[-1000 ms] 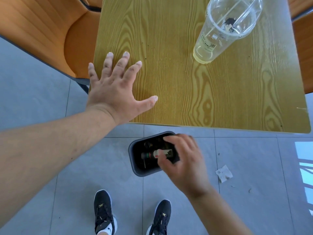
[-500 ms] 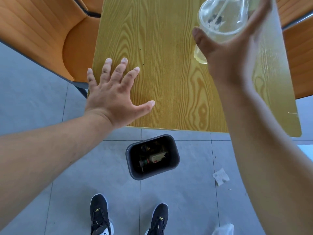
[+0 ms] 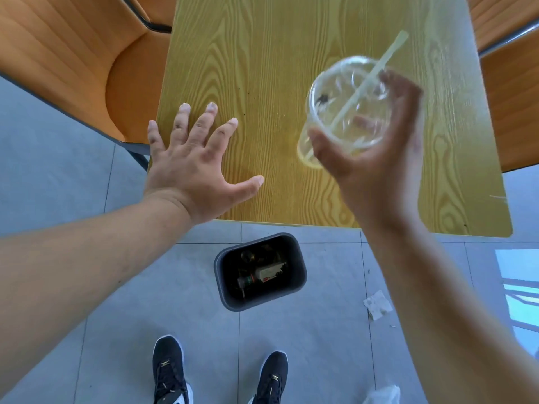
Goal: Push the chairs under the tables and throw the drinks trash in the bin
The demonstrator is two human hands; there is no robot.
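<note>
My right hand (image 3: 370,173) grips a clear plastic cup (image 3: 347,106) with a pale straw, lifted above the wooden table (image 3: 262,53) and tilted toward me. My left hand (image 3: 195,167) lies flat on the table's near left corner with fingers spread and holds nothing. A dark grey bin (image 3: 300,269) stands on the floor just in front of the table edge, between my hands, with a bottle and other trash inside. An orange chair (image 3: 73,53) sits at the table's left side and another orange chair (image 3: 510,97) at its right.
A crumpled scrap of white paper (image 3: 377,304) lies on the grey tiles right of the bin. My two black shoes (image 3: 172,371) stand close behind the bin. A bit of clear plastic (image 3: 382,395) shows at the bottom edge.
My right hand rose from the bin to the table, closed around the cup and has lifted it back toward me. My left hand has stayed flat on the table.
</note>
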